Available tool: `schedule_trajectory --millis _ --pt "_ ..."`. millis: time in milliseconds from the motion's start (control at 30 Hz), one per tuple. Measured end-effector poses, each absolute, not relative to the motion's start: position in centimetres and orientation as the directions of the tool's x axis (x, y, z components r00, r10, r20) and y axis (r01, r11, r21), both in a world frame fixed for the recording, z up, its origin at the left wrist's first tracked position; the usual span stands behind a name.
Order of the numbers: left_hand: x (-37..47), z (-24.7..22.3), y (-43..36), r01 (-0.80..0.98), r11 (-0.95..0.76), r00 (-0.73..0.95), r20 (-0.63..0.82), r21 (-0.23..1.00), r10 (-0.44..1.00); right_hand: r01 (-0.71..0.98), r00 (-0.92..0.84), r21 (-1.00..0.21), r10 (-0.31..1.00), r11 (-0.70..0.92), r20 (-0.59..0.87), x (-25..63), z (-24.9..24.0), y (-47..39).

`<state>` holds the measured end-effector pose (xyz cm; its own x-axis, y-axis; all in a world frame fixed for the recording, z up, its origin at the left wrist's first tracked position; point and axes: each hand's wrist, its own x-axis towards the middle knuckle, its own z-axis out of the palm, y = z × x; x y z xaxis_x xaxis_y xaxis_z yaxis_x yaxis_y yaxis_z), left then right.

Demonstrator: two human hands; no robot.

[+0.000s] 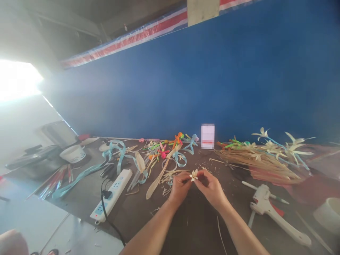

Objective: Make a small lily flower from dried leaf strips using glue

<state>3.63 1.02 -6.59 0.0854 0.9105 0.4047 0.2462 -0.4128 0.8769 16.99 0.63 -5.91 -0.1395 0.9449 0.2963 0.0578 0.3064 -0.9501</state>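
A small cream-coloured flower (194, 175) with pointed petals is held between my two hands over the dark table. My left hand (181, 187) pinches it from the left, its fingers curled together. From the right, my right hand (209, 185) closes its thumb and fingertips on the flower's other side. Both hands touch the flower, and the fingertips partly hide its base. Just beyond the hands lie small cream scraps (204, 170) and a long dried husk strip (156, 182).
A white power strip (113, 194) with a black cable lies left. At right are a white glue gun (276, 216), dried stalks (260, 164) and husk flowers (294, 147). Light-blue ribbon (79, 180) and a white bowl (73, 154) stand farther left. A blue panel (186, 85) rises behind.
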Motion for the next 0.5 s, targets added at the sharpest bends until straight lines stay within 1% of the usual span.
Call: schedule_trajectory --millis 233,500 --pt "3.87 -6.82 0.79 0.325 -0.454 0.024 0.473 0.83 0.881 0.137 -0.131 -0.935 0.942 0.326 0.309 16.75 -5.94 0.38" --pt "3.86 -6.76 0.4 0.395 -0.479 0.006 0.519 0.784 0.855 0.171 -0.107 -0.931 0.946 0.322 0.307 16.56 -5.67 0.08"
